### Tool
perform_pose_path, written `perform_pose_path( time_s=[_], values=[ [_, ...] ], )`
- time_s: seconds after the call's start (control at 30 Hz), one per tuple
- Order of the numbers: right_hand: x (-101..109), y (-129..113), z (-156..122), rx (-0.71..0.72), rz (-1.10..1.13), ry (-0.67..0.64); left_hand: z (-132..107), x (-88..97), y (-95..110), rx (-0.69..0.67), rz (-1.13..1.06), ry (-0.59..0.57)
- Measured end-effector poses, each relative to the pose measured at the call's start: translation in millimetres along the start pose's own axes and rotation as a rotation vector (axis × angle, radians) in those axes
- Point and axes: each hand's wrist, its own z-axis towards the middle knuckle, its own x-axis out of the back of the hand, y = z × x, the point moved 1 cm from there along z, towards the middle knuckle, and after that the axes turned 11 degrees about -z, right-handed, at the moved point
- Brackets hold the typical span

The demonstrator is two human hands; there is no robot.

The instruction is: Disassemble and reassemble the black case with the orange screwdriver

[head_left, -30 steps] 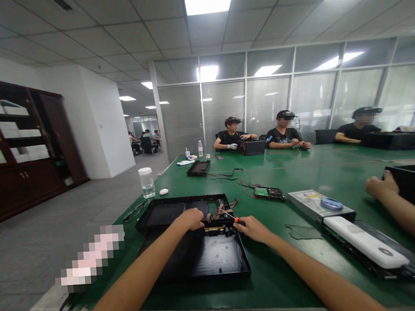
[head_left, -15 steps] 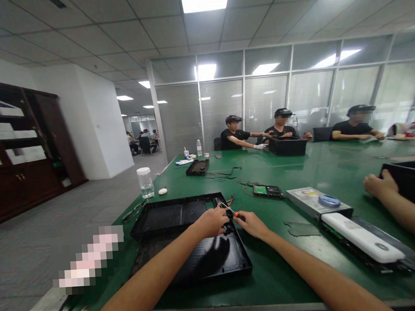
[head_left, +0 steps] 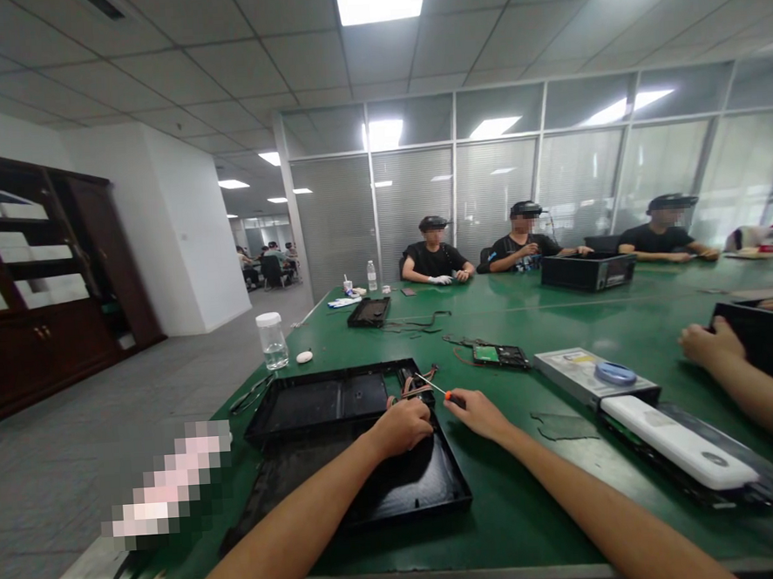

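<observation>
My left hand (head_left: 403,426) is closed, knuckles up, above the right part of a shallow black plastic casing (head_left: 446,469). What its fingers hold, if anything, is hidden. Just beyond it, multicoloured wires (head_left: 414,391) stick out at the right end of a second black casing (head_left: 315,399) with recessed compartments. My right hand (head_left: 482,416) grips a screwdriver (head_left: 450,396) with an orange-and-black handle. Its thin shaft slants up and left, and the tip is near the wires; whether it touches anything I cannot tell.
On the green table (head_left: 505,509) a circuit-board unit (head_left: 500,355) lies ahead, with a metal drive box (head_left: 575,374) and a white device (head_left: 677,442) to the right. A jar (head_left: 273,342) stands left. A co-worker's hand (head_left: 714,344) holds a black case at far right.
My left hand has drawn back toward me from the rear casing's corner, uncovering the wires. My right hand and screwdriver have shifted slightly right. Across the table, a black box has moved right.
</observation>
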Motion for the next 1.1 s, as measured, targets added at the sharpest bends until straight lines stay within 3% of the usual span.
perform_pose_path(
  time_s=[0.2, 0.33, 0.47, 0.73, 0.93, 1.1],
  values=[
    [-0.5, 2.7, -0.1, -0.013, -0.009, -0.008, 3.5, 3.2, 6.2, 0.029, -0.165, 0.081],
    [0.8, 1.3, -0.6, -0.014, -0.004, 0.0, 4.7, 5.0, 8.3, 0.128, -0.155, 0.18],
    [1.6, 1.3, -0.3, -0.014, -0.017, 0.001, 6.5, -1.2, 5.8, 0.171, -0.071, 0.135],
    [2.5, 8.8, 3.0, 0.005, -0.005, 0.048, 7.8, -13.3, 0.5, 0.084, -0.045, 0.107],
    [10.4, 27.9, 9.5, -0.068, 0.047, 0.148, 5.6, -15.8, 0.3, 0.017, 0.01, 0.095],
    [16.8, 34.8, 12.3, -0.055, 0.229, 0.185, 5.9, -17.4, -1.3, 0.056, 0.05, 0.106]
  ],
)
